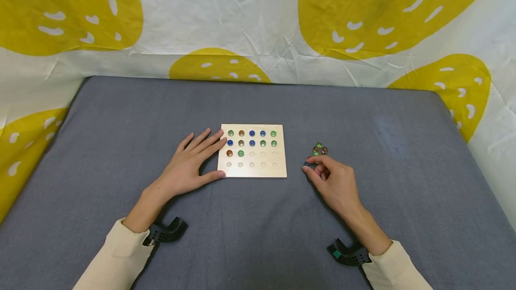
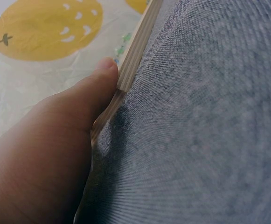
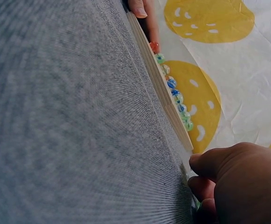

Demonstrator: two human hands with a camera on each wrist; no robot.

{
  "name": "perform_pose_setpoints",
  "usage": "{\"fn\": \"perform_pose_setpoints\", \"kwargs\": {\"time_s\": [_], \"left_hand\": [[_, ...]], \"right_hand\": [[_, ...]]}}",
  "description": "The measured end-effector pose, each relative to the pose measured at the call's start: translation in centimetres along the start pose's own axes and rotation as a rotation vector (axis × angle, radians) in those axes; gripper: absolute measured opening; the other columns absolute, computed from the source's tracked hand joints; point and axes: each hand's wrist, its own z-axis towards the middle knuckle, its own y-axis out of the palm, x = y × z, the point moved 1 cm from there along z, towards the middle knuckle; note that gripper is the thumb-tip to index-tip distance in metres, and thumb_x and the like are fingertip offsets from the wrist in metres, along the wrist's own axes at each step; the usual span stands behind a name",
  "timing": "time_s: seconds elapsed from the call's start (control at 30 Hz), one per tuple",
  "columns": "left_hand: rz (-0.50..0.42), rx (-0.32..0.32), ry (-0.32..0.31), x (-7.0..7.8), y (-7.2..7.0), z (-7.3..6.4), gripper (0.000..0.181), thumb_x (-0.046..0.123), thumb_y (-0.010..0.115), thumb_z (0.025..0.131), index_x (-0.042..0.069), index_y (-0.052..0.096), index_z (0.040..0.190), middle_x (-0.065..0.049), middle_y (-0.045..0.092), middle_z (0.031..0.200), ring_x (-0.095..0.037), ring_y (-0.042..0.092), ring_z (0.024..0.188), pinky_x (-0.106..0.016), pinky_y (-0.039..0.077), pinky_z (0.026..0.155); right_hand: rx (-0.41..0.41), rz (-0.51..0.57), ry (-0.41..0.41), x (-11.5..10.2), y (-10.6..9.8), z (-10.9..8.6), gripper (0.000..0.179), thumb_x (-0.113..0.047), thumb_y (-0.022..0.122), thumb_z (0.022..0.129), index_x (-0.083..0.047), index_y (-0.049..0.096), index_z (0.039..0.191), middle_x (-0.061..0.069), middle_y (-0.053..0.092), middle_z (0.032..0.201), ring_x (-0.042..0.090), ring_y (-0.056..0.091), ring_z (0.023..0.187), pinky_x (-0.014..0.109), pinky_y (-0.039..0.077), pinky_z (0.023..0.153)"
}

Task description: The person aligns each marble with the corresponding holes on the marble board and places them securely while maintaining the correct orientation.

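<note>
A pale wooden board (image 1: 258,172) lies on the grey cloth, with rows of round hollows. Green, blue and brown marbles (image 1: 251,143) sit in its two back rows and in the two leftmost hollows of the third row; bare hollows show in the rest. My left hand (image 1: 187,164) has its fingers spread, fingertips and thumb at the board's left edge. Right of the board, thumb and forefinger of my right hand (image 1: 336,185) pinch a dark blue marble (image 1: 306,164), mostly covered by the fingertips. Loose marbles (image 1: 319,145) lie just beyond that hand, some partly hidden.
Grey cloth (image 1: 250,227) covers the table. A white curtain (image 1: 221,12) with yellow fruit prints hangs behind and at the sides. Black wrist mounts (image 1: 167,231) sit by both cream sleeves (image 1: 117,254).
</note>
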Motion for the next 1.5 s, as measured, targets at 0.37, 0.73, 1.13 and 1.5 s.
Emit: {"fn": "perform_pose_setpoints", "kwargs": {"time_s": [0.37, 0.73, 1.13, 1.5], "left_hand": [[-0.009, -0.007, -0.004, 0.1, -0.1, 0.1, 0.079, 0.064, 0.052, 0.089, 0.020, 0.034, 0.151, -0.001, 0.027, 0.156, -0.027, 0.018, 0.143, -0.052, 0.008, 0.112], [-0.009, -0.012, -0.003, 0.1, -0.2, 0.1, 0.079, 0.065, 0.051, 0.089, 0.020, 0.033, 0.151, -0.001, 0.027, 0.156, -0.027, 0.018, 0.143, -0.053, 0.008, 0.112], [-0.008, -0.008, -0.003, 0.0, 0.0, 0.0, 0.079, 0.065, 0.051, 0.089, 0.020, 0.033, 0.151, 0.000, 0.026, 0.156, -0.027, 0.018, 0.143, -0.053, 0.008, 0.112], [-0.010, -0.014, -0.005, -0.1, -0.1, 0.0, 0.079, 0.063, 0.052, 0.089, 0.020, 0.032, 0.152, 0.000, 0.026, 0.156, -0.026, 0.017, 0.144, -0.052, 0.008, 0.112]], "right_hand": [[0.007, 0.017, -0.009, 0.0, 0.0, 0.0, 0.016, -0.010, 0.080, 0.079, -0.008, 0.071, 0.091, -0.012, 0.049, 0.057, 0.002, 0.040, 0.046, 0.017, 0.033, 0.043], [0.026, 0.033, -0.016, 0.1, 0.0, 0.1, 0.015, -0.010, 0.080, 0.079, -0.008, 0.070, 0.091, -0.013, 0.048, 0.056, 0.002, 0.039, 0.045, 0.018, 0.033, 0.043], [0.114, 0.099, -0.054, -0.4, -0.5, 0.2, 0.015, -0.006, 0.078, 0.080, -0.007, 0.071, 0.093, -0.010, 0.055, 0.064, 0.005, 0.045, 0.053, 0.016, 0.036, 0.050], [0.121, 0.110, -0.024, -1.7, -1.2, 0.6, 0.016, -0.010, 0.078, 0.080, -0.008, 0.071, 0.095, -0.005, 0.063, 0.074, 0.005, 0.051, 0.058, 0.014, 0.037, 0.049]]}}
